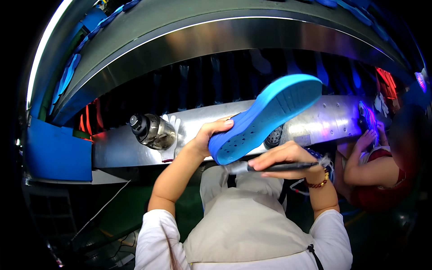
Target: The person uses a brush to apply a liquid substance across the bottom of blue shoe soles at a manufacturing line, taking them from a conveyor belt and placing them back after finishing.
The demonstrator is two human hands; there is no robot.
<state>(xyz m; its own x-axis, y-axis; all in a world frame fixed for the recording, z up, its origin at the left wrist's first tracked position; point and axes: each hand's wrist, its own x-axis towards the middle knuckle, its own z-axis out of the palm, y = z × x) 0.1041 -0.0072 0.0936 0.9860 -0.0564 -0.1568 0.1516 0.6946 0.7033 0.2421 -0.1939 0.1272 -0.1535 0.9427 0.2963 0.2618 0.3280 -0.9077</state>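
A bright blue shoe sole (270,110) is tilted up in front of me, its toe end toward the upper right. My left hand (208,136) grips its lower left end, thumb on the rim. Small holes show in the sole's lower half, with ridges farther up. In my right hand (285,155) lies a brush (292,167) with a dark handle. The brush's pale tip is close under the sole's lower end; I cannot tell whether it touches. A beaded bracelet circles my right wrist.
On the metal ledge (112,146) stands a clear jar (159,132) with a black top, beside a white glove (174,122). A dark perforated object (273,136) sits behind the sole. Farther back runs a conveyor (216,28) carrying blue pieces. At the right, a co-worker (378,173) works under violet light.
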